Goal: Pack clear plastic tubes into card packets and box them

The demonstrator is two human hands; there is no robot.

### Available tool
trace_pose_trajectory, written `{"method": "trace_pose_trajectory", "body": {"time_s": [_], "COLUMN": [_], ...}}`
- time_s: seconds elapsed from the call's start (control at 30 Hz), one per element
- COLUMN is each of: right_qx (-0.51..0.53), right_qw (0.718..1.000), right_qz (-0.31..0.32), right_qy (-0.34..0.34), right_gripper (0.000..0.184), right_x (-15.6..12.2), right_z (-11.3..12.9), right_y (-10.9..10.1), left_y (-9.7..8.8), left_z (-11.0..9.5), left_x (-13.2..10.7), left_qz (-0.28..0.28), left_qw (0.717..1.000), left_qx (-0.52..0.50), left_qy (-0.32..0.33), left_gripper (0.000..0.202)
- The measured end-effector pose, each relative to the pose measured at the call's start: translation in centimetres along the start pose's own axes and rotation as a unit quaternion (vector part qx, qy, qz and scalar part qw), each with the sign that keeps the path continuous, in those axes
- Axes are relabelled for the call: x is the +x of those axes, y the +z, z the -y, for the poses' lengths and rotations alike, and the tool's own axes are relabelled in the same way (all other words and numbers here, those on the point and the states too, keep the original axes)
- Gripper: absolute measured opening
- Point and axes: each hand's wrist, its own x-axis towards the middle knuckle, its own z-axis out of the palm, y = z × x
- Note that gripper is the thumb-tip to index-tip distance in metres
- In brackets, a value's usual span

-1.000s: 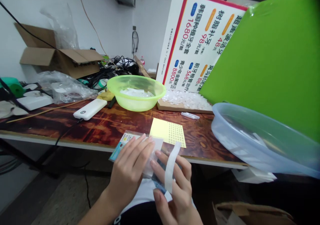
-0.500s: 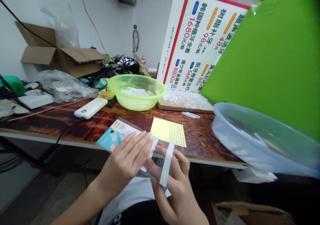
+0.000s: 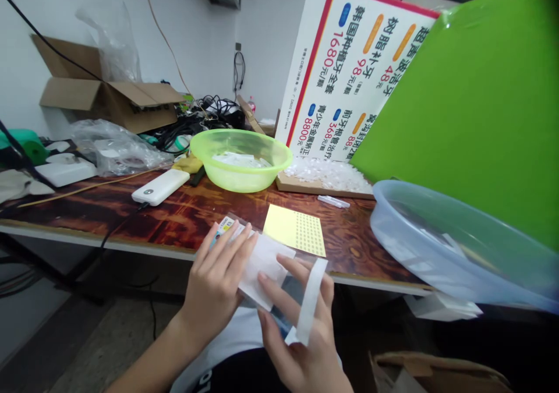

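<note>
In the head view, my left hand is closed over a printed card, its thumb hidden underneath. The card's blue, yellow and white end shows past my fingertips, and its blank white part faces up. Clear plastic surrounds the card, and a white strip runs along the bag's mouth. My right hand grips the clear plastic bag at that end, fingers partly spread at the opening and thumb below. Just beyond my hands lies a yellow sheet of small round stickers.
A green basin with white pieces stands at the back. Beside it are a cardboard tray of clear pieces and a small clear stick. A blue basin overhangs the right edge. A white power bank lies left.
The card has slid right, toward the bag's mouth, so more white surface shows between my hands and less of the printed end. The strip has shifted right with my right hand.
</note>
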Motion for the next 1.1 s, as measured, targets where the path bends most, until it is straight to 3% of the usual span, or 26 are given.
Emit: {"method": "trace_pose_trajectory", "body": {"time_s": [0.23,0.47,0.73,0.9,1.03,1.1], "right_qx": [0.024,0.028,0.051,0.067,0.06,0.036], "right_qw": [0.999,0.998,0.996,0.992,0.995,0.996], "right_qz": [0.027,0.012,0.013,0.052,-0.059,-0.076], "right_qy": [0.034,0.047,0.073,0.091,0.049,0.005], "right_gripper": [0.04,0.043,0.038,0.044,0.047,0.045], "right_x": [-0.2,-0.4,-0.3,-0.4,-0.7,-0.8], "right_z": [0.7,0.8,0.2,0.1,-0.4,-0.5], "right_y": [0.1,-0.4,0.3,0.8,1.1,1.2], "left_y": [-0.3,-0.5,-0.4,-0.5,-0.5,-0.5], "left_z": [0.4,-0.1,0.2,0.5,0.7,0.5], "left_x": [-0.3,0.4,1.2,1.1,0.9,0.9], "left_qz": [-0.012,-0.021,0.008,0.025,0.029,0.02], "left_qw": [0.996,0.994,0.987,0.992,0.997,0.998], "left_qx": [0.073,0.088,0.115,0.102,0.061,0.049], "left_qy": [0.043,0.056,0.116,0.073,0.041,0.047], "left_gripper": [0.032,0.029,0.026,0.03,0.03,0.028]}}
